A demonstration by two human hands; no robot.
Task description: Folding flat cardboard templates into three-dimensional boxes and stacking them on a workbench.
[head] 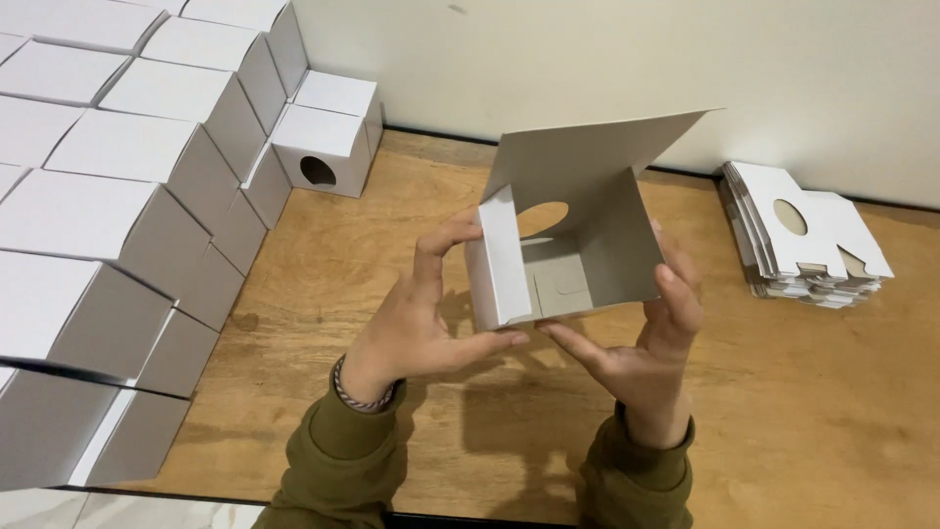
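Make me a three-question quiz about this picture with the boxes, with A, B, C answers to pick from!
1. Where is the stack of flat, unfolded boxes?
A. on the wooden table, right of the hands
B. on top of the folded boxes
C. inside the open box

2. How many hands hold the open box?
A. none
B. one
C. two

3. How is the open box's top flap?
A. taped shut
B. standing open
C. torn off

Answers:
1 A: the flat stack lies on the wooden table near the wall, on the right.
2 C: the left hand grips one side and the right hand the other.
3 B: the flap sticks up and you can see the box's inside bottom.
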